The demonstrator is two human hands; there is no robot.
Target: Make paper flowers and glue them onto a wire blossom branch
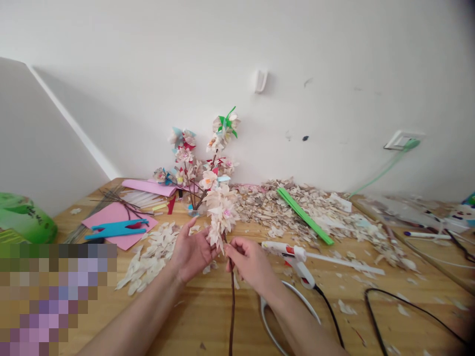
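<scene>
My right hand [248, 257] pinches a brown twig [232, 306] just below a cluster of pale petal flowers [223, 213] with pinkish centres. The twig runs upright from the bottom edge of the view. Palm up with its fingers apart, my left hand [192, 251] lies beside the lowest petals. Its fingertips are partly hidden there, so I cannot tell whether they touch. Behind the cluster stands an arrangement of similar flowers [184, 155] on thin branches, with red, blue and green paper pieces. A white glue gun [293, 251] lies to the right of my right hand.
Loose pale petals [156, 247] lie at left, and a big heap of dried petals [260, 202] lines the wall. A green strip [306, 216] rests on the heap. Pink paper [128, 237] with a blue tool [117, 229], a black cable [371, 306] and a green bag [27, 217] surround the work.
</scene>
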